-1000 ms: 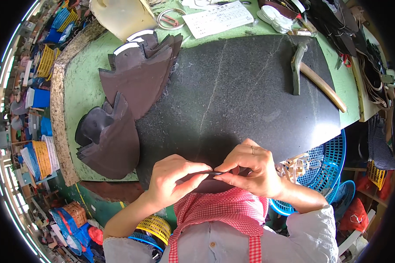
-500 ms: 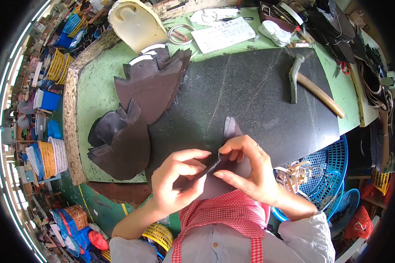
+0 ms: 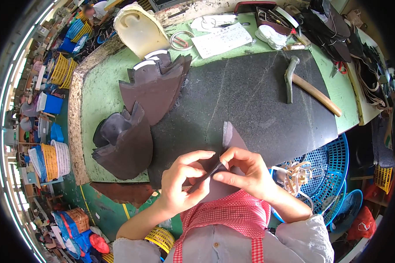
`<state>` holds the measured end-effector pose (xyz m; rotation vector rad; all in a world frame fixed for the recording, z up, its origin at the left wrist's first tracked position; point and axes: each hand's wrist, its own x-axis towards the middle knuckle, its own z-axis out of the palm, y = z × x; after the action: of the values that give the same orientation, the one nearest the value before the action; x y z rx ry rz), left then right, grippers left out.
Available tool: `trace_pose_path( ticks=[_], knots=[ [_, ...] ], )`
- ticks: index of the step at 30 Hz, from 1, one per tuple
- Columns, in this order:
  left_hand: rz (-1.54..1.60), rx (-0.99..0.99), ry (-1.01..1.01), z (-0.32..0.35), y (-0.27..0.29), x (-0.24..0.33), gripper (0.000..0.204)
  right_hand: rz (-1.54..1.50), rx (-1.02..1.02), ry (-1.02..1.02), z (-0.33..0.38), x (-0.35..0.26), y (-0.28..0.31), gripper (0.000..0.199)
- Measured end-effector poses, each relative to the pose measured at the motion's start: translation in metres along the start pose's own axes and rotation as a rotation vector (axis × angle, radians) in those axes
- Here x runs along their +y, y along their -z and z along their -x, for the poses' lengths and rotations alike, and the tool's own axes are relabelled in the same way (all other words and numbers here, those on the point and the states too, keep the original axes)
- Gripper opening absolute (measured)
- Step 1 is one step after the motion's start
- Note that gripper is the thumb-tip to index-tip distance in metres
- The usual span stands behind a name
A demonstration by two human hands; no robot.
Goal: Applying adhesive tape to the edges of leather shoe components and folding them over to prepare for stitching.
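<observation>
Between my hands is a dark brown leather piece [image 3: 235,141], its far tip pointing away over the black slab and its near part hanging by my apron. My left hand [image 3: 185,177] grips the piece's raised edge, thumb and fingers closed on it. Thumb and forefinger of my right hand [image 3: 243,171] pinch that same edge at its upper end. Left of my hands lie two stacks of similar cut leather pieces, a near stack [image 3: 129,147] and a far stack [image 3: 156,90] with white strips on top.
A hammer [image 3: 311,87] with a wooden handle rests on the black stone slab [image 3: 254,96]. Behind it are a paper sheet [image 3: 221,40], a metal ring [image 3: 181,31] and a tool box [image 3: 274,19]. A blue basket [image 3: 331,162] with pale strips stands below the table's right edge.
My right thumb and forefinger have closed onto the leather edge beside my left hand. The view has shifted slightly; the hammer and stacks stay put on the table.
</observation>
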<state>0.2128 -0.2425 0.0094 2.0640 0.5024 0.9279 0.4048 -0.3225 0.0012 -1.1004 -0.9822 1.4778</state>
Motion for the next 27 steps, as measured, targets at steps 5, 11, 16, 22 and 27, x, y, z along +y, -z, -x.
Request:
trace_pose_path(
  ticks=[5,11,16,22,27],
  knots=[
    [0.518,-0.212,0.240,-0.002,0.012,0.003,0.039,-0.307,-0.075,0.092,0.008,0.002,-0.001,0.016],
    [0.163,-0.414,0.343,-0.027,0.023,0.016,0.049,-0.093,-0.110,0.041,0.012,0.002,0.004,0.016],
    [-0.013,-0.464,0.346,-0.026,0.021,0.014,0.041,-0.295,-0.052,-0.055,0.014,0.006,0.004,0.014],
    [0.037,-0.478,0.391,-0.029,0.025,0.015,0.030,-0.415,-0.077,-0.067,0.015,0.012,0.003,0.013],
    [0.217,-0.514,0.457,-0.021,0.027,0.004,0.025,-0.684,-0.162,-0.182,0.008,0.026,0.004,0.010]
  ],
)
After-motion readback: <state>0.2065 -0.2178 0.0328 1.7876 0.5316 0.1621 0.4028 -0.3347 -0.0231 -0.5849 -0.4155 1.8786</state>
